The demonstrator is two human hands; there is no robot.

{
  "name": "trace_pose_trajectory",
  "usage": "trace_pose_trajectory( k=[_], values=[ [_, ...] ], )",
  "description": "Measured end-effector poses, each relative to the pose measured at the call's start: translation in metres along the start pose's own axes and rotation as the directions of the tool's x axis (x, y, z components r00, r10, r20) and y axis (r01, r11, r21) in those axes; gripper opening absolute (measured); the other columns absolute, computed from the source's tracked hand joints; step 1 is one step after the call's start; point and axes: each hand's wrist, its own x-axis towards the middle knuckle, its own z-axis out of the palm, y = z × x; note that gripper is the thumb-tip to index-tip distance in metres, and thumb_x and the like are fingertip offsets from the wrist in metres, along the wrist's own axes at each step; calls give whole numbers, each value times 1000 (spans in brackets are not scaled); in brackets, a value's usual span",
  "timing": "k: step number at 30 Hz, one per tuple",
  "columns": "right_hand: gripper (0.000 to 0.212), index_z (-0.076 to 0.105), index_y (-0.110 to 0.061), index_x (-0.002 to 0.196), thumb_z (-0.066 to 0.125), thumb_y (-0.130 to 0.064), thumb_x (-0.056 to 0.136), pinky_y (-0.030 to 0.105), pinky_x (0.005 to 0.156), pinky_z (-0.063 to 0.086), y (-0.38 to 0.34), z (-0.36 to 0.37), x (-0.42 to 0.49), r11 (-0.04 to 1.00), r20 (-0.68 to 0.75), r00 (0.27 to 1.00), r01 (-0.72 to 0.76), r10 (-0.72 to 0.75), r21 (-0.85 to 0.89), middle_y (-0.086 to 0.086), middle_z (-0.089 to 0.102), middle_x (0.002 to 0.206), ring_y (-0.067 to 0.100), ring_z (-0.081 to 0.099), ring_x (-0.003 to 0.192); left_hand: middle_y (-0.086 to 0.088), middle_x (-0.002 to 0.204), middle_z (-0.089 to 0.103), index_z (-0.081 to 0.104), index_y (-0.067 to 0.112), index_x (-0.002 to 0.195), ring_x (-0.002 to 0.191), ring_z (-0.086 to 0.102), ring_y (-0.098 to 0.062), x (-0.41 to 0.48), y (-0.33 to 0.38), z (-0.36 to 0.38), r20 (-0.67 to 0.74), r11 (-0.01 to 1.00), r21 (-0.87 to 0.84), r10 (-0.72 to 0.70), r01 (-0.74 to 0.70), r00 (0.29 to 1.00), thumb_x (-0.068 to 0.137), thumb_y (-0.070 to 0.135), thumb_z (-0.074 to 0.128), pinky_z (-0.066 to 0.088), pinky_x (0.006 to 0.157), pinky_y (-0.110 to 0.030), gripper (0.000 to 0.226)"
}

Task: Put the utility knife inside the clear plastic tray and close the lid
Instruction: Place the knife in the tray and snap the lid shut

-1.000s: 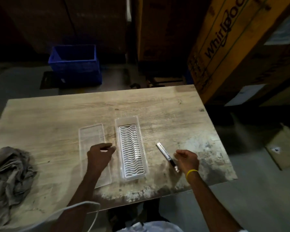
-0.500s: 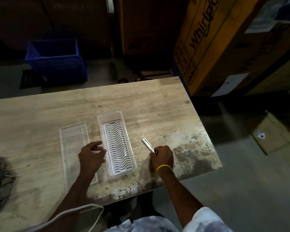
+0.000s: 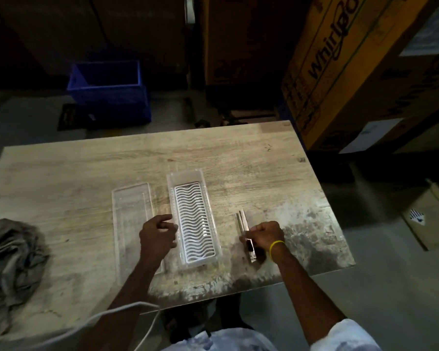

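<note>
You stand in a warehouse or storeroom: stacked appliance cartons (image 3: 345,72), a blue plastic crate (image 3: 109,92) on the concrete floor (image 3: 390,287), a worn worktop (image 3: 86,173).

Lid (image 3: 131,219) left of tray (image 3: 193,219), knife (image 3: 243,224) right, all on table (image 3: 213,153).

The wooden tabletop (image 3: 238,153) (worn and pale near the front edge) carries a clear tray (image 3: 185,177), its lid (image 3: 127,198) just left, a knife (image 3: 241,219) right, and a grey cloth (image 3: 13,254) far left.
</note>
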Motion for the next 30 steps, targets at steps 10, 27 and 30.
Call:
trace_pose_trajectory(
  k=[10,27,30],
  values=[
    [22,70,-3,75,86,7,64,33,57,62,-80,21,-48,929,137,982,71,-129,363,26,71,73,27,68,57,-10,77,67,70,5,114,55,64,-22,-4,1,-1,11,999,-32,-31,32,999,90,-4,66,60,46,-32,26],
    [32,57,-6,118,58,-8,86,44,97,50,-96,124,-70,821,125,947,320,-296,-473,23,58,124,43,58,119,-4,69,64,73,8,109,53,62,-18,6,-6,2,8,989,-117,-89,90,996,83,-5,69,57,50,-32,29],
    [30,59,-6,117,60,-9,87,43,94,52,-92,126,-68,782,133,938,340,-320,-522,23,61,122,43,61,116,-4,70,66,73,8,110,54,63,-19,4,-6,1,9,991,-108,-80,80,997,83,-4,71,58,51,-34,30]
  ],
)
